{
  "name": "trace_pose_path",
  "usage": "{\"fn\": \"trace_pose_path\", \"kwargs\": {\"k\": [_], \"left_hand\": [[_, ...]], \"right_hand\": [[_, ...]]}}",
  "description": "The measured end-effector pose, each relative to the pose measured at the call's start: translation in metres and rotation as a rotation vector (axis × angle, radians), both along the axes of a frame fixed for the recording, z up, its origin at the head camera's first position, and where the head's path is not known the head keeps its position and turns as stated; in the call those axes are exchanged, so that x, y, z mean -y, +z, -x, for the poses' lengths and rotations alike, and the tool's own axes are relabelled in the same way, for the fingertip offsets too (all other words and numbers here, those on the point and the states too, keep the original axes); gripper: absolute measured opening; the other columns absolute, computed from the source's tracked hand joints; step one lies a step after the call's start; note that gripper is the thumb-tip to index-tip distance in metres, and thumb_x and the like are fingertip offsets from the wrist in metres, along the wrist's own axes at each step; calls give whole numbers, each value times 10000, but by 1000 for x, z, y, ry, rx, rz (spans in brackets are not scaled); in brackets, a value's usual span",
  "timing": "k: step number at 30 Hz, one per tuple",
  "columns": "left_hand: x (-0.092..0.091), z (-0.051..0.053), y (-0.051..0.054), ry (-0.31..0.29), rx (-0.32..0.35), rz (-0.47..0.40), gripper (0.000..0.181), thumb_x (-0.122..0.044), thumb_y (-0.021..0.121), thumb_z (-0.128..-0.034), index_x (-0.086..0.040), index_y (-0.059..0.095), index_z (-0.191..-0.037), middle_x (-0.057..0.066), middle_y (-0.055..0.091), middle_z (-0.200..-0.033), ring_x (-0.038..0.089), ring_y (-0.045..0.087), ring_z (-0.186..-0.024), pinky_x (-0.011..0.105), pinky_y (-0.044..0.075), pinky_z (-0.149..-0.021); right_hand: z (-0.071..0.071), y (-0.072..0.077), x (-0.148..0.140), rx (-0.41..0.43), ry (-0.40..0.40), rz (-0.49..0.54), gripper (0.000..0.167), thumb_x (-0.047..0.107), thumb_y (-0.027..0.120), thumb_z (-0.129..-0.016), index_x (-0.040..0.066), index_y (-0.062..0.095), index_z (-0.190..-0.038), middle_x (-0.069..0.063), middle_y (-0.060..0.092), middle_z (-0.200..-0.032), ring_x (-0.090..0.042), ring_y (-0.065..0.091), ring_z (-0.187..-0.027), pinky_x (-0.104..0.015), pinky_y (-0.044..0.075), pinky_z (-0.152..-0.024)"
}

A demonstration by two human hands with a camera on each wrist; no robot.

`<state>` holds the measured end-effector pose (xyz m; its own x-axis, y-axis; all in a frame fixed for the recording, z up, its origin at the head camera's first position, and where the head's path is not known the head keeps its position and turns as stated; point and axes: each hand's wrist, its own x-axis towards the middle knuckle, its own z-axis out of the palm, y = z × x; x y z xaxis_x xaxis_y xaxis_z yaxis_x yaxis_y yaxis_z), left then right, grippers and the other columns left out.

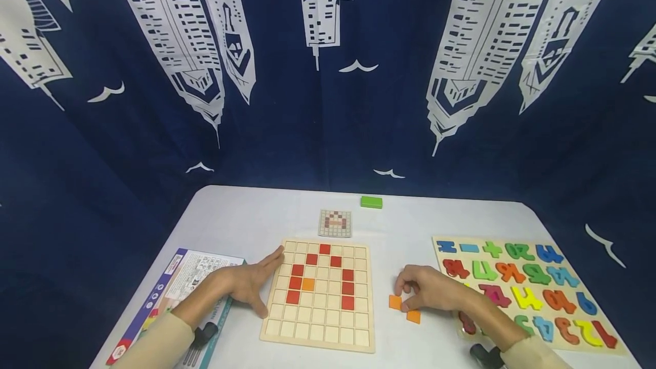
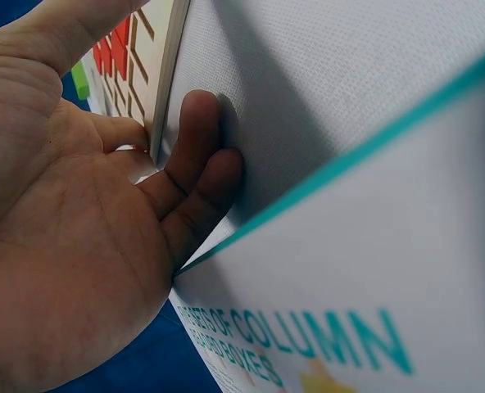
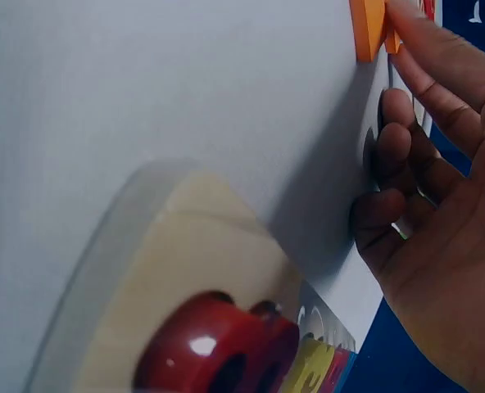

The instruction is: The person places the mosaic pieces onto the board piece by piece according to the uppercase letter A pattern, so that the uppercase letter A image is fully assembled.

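A wooden grid board (image 1: 318, 332) lies mid-table, with red square tiles set in an arch and one orange tile (image 1: 308, 285) in its left half. My left hand (image 1: 251, 286) rests at the board's left edge, thumb and fingers spread apart; the left wrist view shows its palm (image 2: 79, 221) holding nothing. Right of the board, my right hand (image 1: 429, 288) pinches an orange tile (image 1: 394, 302) between thumb and forefinger, low over the table. A second orange tile (image 1: 413, 316) lies just below the thumb. In the right wrist view the other fingers (image 3: 394, 143) curl loosely.
Behind the board lies a small pattern card (image 1: 335, 224), with a green block (image 1: 371, 203) farther back. A printed box (image 1: 179, 278) lies under the left forearm. A wooden number puzzle board (image 1: 492, 269) with colourful pieces sits at right, partly beneath the right forearm.
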<state>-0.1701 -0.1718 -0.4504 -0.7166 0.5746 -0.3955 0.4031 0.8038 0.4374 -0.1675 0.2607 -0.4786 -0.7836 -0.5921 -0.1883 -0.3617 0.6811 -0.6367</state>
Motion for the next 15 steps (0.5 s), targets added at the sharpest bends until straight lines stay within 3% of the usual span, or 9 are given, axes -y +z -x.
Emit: {"fn": "trace_pose_path", "kwargs": {"k": [5, 15], "left_hand": [[-1, 0, 0, 0, -2, 8, 1257, -413, 847, -535, -35, 107, -1478, 63, -85, -1543, 264, 138, -1381, 443, 277, -1053], [-1, 0, -1, 11, 0, 3, 1254, -414, 844, -530, -41, 114, -1479, 62, -81, -1544, 275, 162, -1375, 454, 287, -1045]], "right_hand": [[-3, 0, 1, -56, 23, -12, 183, 293, 784, -710, 300, 647, -831, 59, 547, -782, -85, 473, -663, -224, 406, -565], [-8, 0, 15, -3, -44, -26, 270, 410, 786, -673, 316, 639, -879, 76, 549, -815, -126, 513, -798, -241, 419, -645]]}}
